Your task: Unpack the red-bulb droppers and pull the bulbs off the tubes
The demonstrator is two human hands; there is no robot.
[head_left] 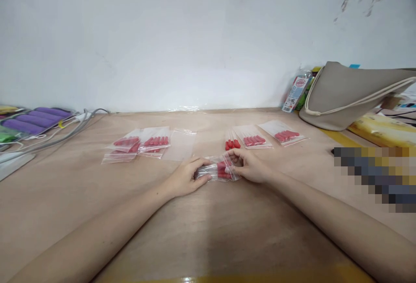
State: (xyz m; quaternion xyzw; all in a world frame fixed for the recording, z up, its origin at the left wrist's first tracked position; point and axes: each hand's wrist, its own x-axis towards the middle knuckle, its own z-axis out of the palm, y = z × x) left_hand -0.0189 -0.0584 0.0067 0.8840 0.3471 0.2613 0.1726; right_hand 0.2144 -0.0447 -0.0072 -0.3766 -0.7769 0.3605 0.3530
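Observation:
Low over the table's middle, a clear zip bag [214, 169] holds several thin shiny rods with red handles. My left hand [188, 176] curls around the bag's left end, where the rods are. At the other end, by the red handles, my right hand [248, 164] pinches the bag's edge between thumb and fingers. Just behind my right hand lie several loose red-handled rods [232, 144]. Next to them are a filled zip bag [254, 138] and another one [286, 133] farther right.
Stacked filled bags lie left at the back, one pile [126, 144] beside another [156, 140], with a flat clear bag [182, 144] alongside. Purple pouches [39, 118] and a grey cable [78, 127] are far left. A grey drawstring bag [347, 96] and a carton [295, 92] stand right.

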